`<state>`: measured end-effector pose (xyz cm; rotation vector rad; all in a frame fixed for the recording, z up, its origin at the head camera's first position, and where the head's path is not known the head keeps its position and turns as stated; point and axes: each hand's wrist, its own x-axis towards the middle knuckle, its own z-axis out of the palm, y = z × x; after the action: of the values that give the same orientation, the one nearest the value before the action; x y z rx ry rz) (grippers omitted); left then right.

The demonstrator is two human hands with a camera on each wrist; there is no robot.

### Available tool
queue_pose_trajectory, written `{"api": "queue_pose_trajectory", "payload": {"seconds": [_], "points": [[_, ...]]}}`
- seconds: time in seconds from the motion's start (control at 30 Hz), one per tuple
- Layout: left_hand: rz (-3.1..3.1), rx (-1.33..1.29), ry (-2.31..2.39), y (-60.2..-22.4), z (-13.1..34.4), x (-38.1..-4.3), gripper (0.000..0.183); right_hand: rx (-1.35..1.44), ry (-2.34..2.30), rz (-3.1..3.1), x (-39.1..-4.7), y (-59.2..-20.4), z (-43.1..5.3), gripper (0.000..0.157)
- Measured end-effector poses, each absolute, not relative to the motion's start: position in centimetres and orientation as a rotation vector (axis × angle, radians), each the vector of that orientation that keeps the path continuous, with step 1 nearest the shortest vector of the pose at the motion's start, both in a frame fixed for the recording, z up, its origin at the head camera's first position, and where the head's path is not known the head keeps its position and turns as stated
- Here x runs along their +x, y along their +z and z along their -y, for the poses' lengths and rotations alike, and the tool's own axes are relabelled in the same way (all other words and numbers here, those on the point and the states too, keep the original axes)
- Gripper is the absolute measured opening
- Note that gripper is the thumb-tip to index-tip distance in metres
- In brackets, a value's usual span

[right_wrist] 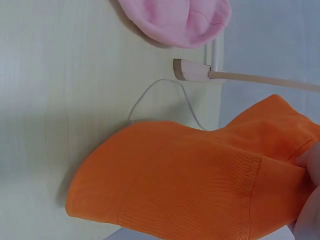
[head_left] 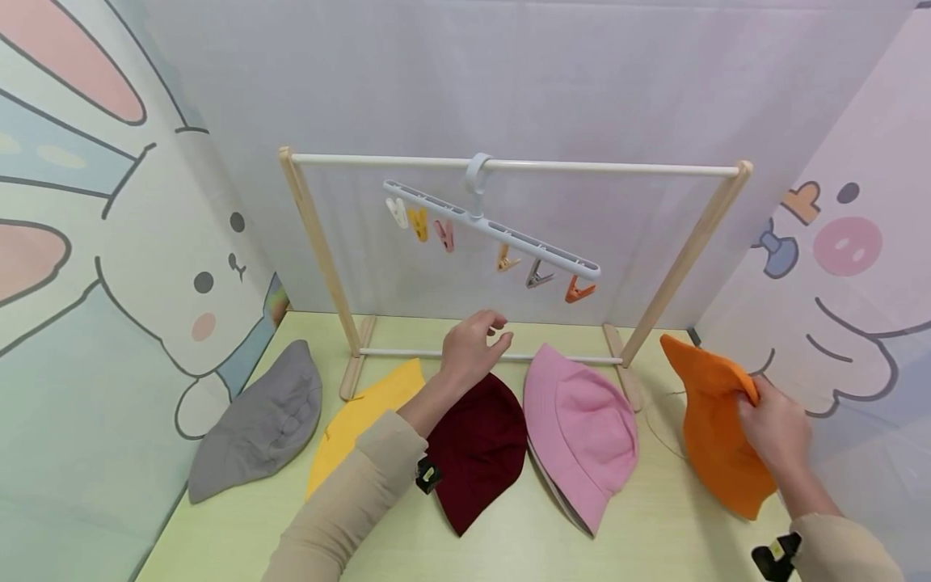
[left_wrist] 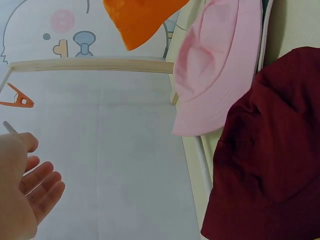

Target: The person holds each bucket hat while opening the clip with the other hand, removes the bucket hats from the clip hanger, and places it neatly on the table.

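Observation:
My right hand (head_left: 777, 424) pinches an orange bucket hat (head_left: 716, 428) by its crown, at the right of the table. In the right wrist view the hat (right_wrist: 185, 180) fills the lower half, fingers at its right edge. My left hand (head_left: 471, 347) is raised over the dark red bucket hat (head_left: 480, 453) with fingers loosely bent and nothing in it. Above it a pale blue clip hanger (head_left: 502, 233) hangs from the rack's white bar (head_left: 618, 167). Several clips hang from it, among them an orange clip (head_left: 579, 289), a grey clip (head_left: 539, 276) and a yellow clip (head_left: 418, 225).
A grey bucket hat (head_left: 265, 428), a yellow hat (head_left: 364, 412) partly behind my left arm, and a pink bucket hat (head_left: 578, 436) lie on the table (head_left: 655, 533). The wooden rack post (head_left: 684, 263) stands at right. A thin string (right_wrist: 160, 82) lies near the rack foot (right_wrist: 192, 70).

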<state>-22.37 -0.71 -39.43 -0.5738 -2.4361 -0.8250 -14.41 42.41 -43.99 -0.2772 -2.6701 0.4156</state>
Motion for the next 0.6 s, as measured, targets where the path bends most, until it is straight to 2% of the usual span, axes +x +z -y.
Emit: {"api": "queue_pose_trajectory", "payload": {"seconds": [0.6], "points": [[2.497,-0.536,-0.775,-41.3,5.7,-21.4,0.016,-0.291,0.330,2.705,-14.9,-45.6,-41.8,0.018]]}}
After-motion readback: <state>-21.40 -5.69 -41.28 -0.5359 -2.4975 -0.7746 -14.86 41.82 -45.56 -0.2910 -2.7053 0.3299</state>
